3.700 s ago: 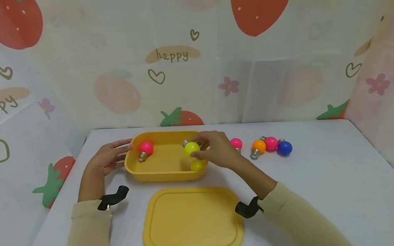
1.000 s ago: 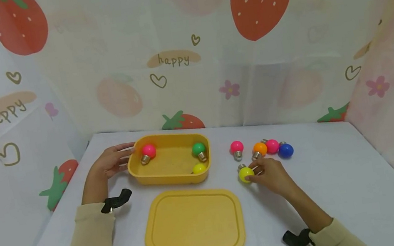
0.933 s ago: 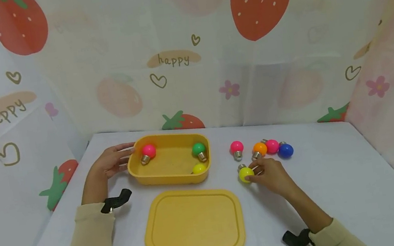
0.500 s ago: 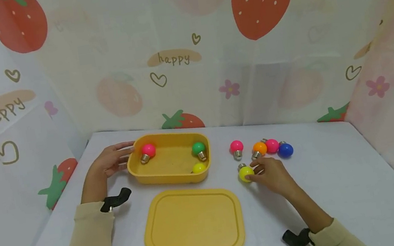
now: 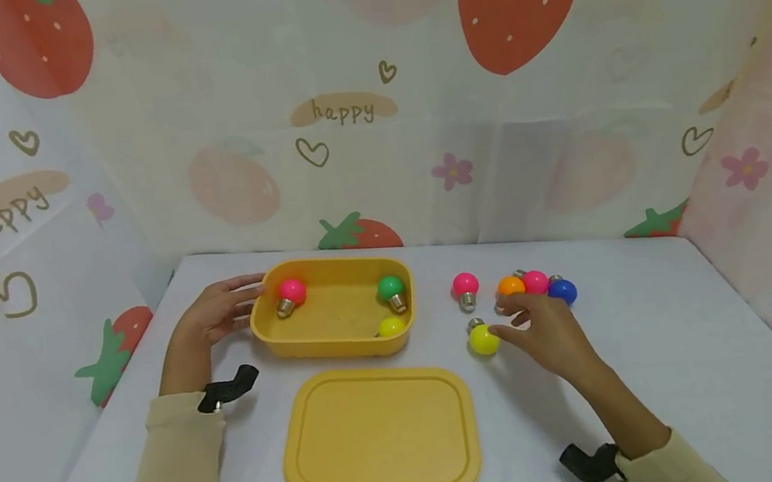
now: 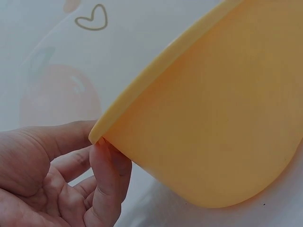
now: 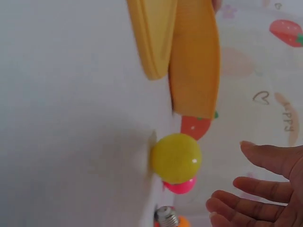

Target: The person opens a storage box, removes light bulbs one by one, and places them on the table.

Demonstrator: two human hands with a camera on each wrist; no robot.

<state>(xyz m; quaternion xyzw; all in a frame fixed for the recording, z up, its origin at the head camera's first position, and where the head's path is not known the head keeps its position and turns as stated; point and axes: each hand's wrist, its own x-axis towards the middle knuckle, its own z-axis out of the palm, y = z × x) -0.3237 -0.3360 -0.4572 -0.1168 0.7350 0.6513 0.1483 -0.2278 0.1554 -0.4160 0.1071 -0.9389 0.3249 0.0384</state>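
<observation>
In the head view, my left hand (image 5: pixel 221 309) is at the left end of a yellow plastic box (image 5: pixel 330 348). Up close, its bent fingers (image 6: pixel 105 177) grip the box's rim. Inside lie a pink light bulb (image 5: pixel 293 291), a green bulb (image 5: pixel 390 287) and a yellow bulb (image 5: pixel 391 327). My right hand (image 5: pixel 550 333) holds nothing, its thumb and fingers spread apart. Just left of its thumb, another yellow bulb (image 5: pixel 484 340) lies on the table; the right wrist view shows a gap between that bulb and the hand.
A flat yellow lid (image 5: pixel 380 438) lies in front of the box. Right of the box are a pink bulb (image 5: pixel 465 285) and a cluster with an orange bulb (image 5: pixel 509 286), another pink bulb (image 5: pixel 536 281) and a blue bulb (image 5: pixel 564 292). A strawberry-print curtain (image 5: pixel 359 154) stands behind.
Earlier my right hand held a yellow bulb over the box, then set it on the table to the right. Now it has let go and shifted slightly right. My left hand stays at the box.
</observation>
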